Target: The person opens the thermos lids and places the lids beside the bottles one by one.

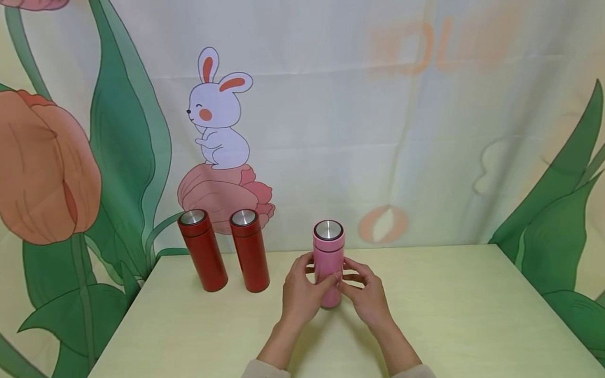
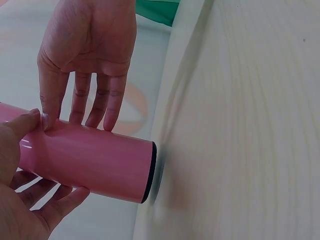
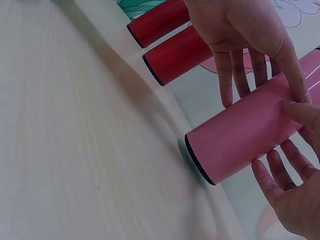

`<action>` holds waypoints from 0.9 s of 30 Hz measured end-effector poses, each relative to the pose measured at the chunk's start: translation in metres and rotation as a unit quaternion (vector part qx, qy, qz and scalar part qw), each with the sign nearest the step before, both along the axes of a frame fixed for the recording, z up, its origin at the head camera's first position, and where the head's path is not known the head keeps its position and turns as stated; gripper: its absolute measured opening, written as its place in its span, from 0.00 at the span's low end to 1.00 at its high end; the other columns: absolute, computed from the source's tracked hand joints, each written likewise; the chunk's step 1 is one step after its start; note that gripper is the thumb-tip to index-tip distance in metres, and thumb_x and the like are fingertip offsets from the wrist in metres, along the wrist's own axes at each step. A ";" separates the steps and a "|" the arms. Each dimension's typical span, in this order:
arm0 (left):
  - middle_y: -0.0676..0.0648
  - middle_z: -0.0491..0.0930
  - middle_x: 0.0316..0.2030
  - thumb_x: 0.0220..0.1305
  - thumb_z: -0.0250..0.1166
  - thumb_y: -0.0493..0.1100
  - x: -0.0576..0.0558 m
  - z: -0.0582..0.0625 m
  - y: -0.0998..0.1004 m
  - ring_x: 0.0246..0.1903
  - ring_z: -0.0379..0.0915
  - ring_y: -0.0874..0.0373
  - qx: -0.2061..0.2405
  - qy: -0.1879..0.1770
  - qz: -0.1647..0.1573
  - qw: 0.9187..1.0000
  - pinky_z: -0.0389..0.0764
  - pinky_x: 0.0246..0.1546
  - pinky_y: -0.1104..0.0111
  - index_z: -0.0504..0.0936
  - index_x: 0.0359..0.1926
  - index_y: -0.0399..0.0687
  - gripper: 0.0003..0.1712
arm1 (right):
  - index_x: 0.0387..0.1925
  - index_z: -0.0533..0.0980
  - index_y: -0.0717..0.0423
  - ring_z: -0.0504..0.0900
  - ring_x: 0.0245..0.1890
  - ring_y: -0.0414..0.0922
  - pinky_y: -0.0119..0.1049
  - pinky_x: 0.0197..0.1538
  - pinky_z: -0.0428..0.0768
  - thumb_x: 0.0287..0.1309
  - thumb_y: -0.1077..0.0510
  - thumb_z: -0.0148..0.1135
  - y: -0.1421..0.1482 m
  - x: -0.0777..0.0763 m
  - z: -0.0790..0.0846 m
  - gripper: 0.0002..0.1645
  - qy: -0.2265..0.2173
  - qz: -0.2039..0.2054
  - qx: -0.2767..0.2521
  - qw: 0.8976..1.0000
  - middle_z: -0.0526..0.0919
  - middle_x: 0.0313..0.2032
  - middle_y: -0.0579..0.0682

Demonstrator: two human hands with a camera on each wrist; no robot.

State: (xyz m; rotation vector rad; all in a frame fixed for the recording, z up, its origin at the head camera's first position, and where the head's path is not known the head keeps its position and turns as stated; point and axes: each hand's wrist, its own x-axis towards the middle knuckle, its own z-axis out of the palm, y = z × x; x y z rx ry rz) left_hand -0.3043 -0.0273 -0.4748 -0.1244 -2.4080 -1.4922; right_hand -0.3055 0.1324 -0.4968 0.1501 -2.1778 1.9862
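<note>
While left grip [image 1: 301, 290] and right grip [image 1: 371, 300] hold the pink bottle [image 1: 328, 257] upright, uneven finger pressure could tip it onto the bench [image 1: 463, 310].

Two red bottles [image 1: 204, 254] [image 1: 250, 254] on a pale table [image 1: 472, 310], rabbit-printed backdrop [image 1: 321, 131] behind.

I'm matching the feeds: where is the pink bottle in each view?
Head: pink bottle just right of centre, mostly in the lower half, between both hands.
Left wrist: at the left, sideways, its base pointing right.
Right wrist: at the right, slanted, its base pointing lower left.
Shared landmark: the right hand, right of the bottle in the head view, above it in the left wrist, at the lower right in the right wrist.
</note>
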 end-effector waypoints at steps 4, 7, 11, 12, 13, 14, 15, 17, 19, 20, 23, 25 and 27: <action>0.48 0.81 0.59 0.56 0.78 0.59 0.001 -0.001 0.000 0.55 0.79 0.47 -0.004 -0.001 0.000 1.000 0.81 0.53 0.52 0.76 0.67 0.51 0.41 | 0.65 0.79 0.49 0.82 0.54 0.54 0.31 0.52 0.84 0.57 0.64 0.75 0.000 0.001 -0.001 0.34 -0.005 0.002 -0.007 1.000 0.81 0.59 0.54; 0.47 0.81 0.59 0.56 0.78 0.60 0.002 -0.001 0.000 0.56 0.79 0.46 -0.004 -0.005 -0.001 1.000 0.81 0.53 0.52 0.76 0.67 0.51 0.41 | 0.65 0.79 0.49 0.82 0.55 0.54 0.31 0.51 0.84 0.57 0.64 0.76 0.000 0.001 -0.001 0.33 -0.007 0.003 -0.009 1.000 0.81 0.59 0.54; 0.47 0.81 0.59 0.57 0.78 0.60 0.003 -0.002 0.000 0.56 0.79 0.45 -0.004 -0.006 -0.001 1.000 0.81 0.54 0.51 0.75 0.68 0.51 0.41 | 0.65 0.79 0.48 0.82 0.55 0.55 0.31 0.52 0.83 0.57 0.63 0.76 0.001 0.002 -0.002 0.33 -0.008 0.004 -0.009 1.000 0.81 0.59 0.53; 0.48 0.81 0.60 0.57 0.78 0.59 0.003 -0.002 0.000 0.57 0.79 0.46 -0.003 -0.007 -0.002 1.000 0.81 0.54 0.52 0.75 0.68 0.51 0.42 | 0.65 0.79 0.48 0.82 0.55 0.55 0.31 0.52 0.83 0.57 0.64 0.76 0.001 0.002 -0.003 0.33 -0.009 0.004 -0.009 1.000 0.81 0.59 0.53; 0.48 0.81 0.60 0.57 0.78 0.60 0.003 -0.003 0.000 0.56 0.79 0.46 -0.003 -0.008 -0.002 1.000 0.81 0.54 0.52 0.75 0.68 0.51 0.42 | 0.65 0.79 0.48 0.82 0.55 0.55 0.31 0.52 0.83 0.57 0.64 0.76 0.001 0.002 -0.003 0.33 -0.010 0.004 -0.009 1.000 0.81 0.59 0.53; 0.48 0.81 0.60 0.57 0.78 0.59 0.003 -0.003 0.000 0.56 0.79 0.46 -0.003 -0.010 -0.002 1.000 0.81 0.54 0.52 0.75 0.68 0.51 0.42 | 0.65 0.79 0.48 0.82 0.55 0.55 0.31 0.52 0.83 0.57 0.64 0.76 0.001 0.001 -0.004 0.33 -0.011 0.004 -0.009 1.000 0.81 0.59 0.53; 0.48 0.80 0.60 0.57 0.78 0.59 0.003 -0.003 0.000 0.57 0.79 0.47 -0.003 -0.011 -0.002 1.000 0.81 0.54 0.52 0.75 0.68 0.51 0.42 | 0.65 0.79 0.48 0.82 0.55 0.55 0.31 0.52 0.84 0.57 0.64 0.75 0.001 0.001 -0.004 0.33 -0.012 0.004 -0.009 1.000 0.81 0.59 0.54; 0.48 0.80 0.60 0.57 0.78 0.59 0.003 -0.004 0.001 0.57 0.79 0.47 -0.003 -0.014 -0.001 1.000 0.81 0.54 0.52 0.75 0.68 0.52 0.42 | 0.65 0.79 0.48 0.82 0.55 0.55 0.31 0.52 0.84 0.57 0.64 0.75 0.001 0.001 -0.004 0.33 -0.013 0.003 -0.009 1.000 0.81 0.59 0.54; 0.48 0.80 0.60 0.57 0.78 0.59 0.003 -0.004 0.001 0.57 0.79 0.47 -0.004 -0.012 -0.001 1.000 0.81 0.54 0.52 0.75 0.68 0.52 0.41 | 0.65 0.79 0.48 0.82 0.55 0.54 0.31 0.52 0.84 0.57 0.64 0.75 0.001 0.001 -0.004 0.33 -0.013 0.003 -0.010 1.000 0.81 0.59 0.53; 0.48 0.80 0.60 0.57 0.78 0.59 0.003 -0.004 0.001 0.57 0.79 0.46 -0.004 -0.012 -0.001 1.000 0.81 0.55 0.52 0.75 0.68 0.52 0.41 | 0.65 0.79 0.47 0.82 0.55 0.54 0.31 0.52 0.84 0.57 0.64 0.75 0.001 0.001 -0.004 0.33 -0.013 0.003 -0.011 1.000 0.81 0.59 0.53; 0.48 0.81 0.59 0.57 0.78 0.58 0.002 -0.004 0.001 0.57 0.79 0.45 -0.005 -0.006 -0.001 1.000 0.80 0.54 0.51 0.75 0.68 0.51 0.41 | 0.65 0.79 0.47 0.82 0.55 0.54 0.31 0.52 0.84 0.57 0.64 0.75 0.001 0.000 -0.005 0.33 -0.013 0.003 -0.012 1.000 0.81 0.59 0.53; 0.48 0.81 0.59 0.57 0.78 0.59 0.002 -0.004 0.001 0.56 0.79 0.46 -0.006 -0.005 -0.001 1.000 0.81 0.54 0.51 0.75 0.68 0.51 0.41 | 0.65 0.79 0.48 0.82 0.55 0.54 0.31 0.51 0.84 0.57 0.65 0.75 0.001 0.000 -0.005 0.33 -0.013 0.003 -0.012 1.000 0.81 0.59 0.53; 0.48 0.81 0.59 0.57 0.78 0.59 0.002 -0.004 0.001 0.57 0.79 0.46 -0.007 -0.005 -0.001 1.000 0.81 0.54 0.51 0.75 0.68 0.51 0.41 | 0.65 0.79 0.48 0.82 0.55 0.53 0.31 0.51 0.84 0.57 0.65 0.75 0.001 -0.001 -0.006 0.33 -0.013 0.003 -0.011 1.000 0.81 0.59 0.53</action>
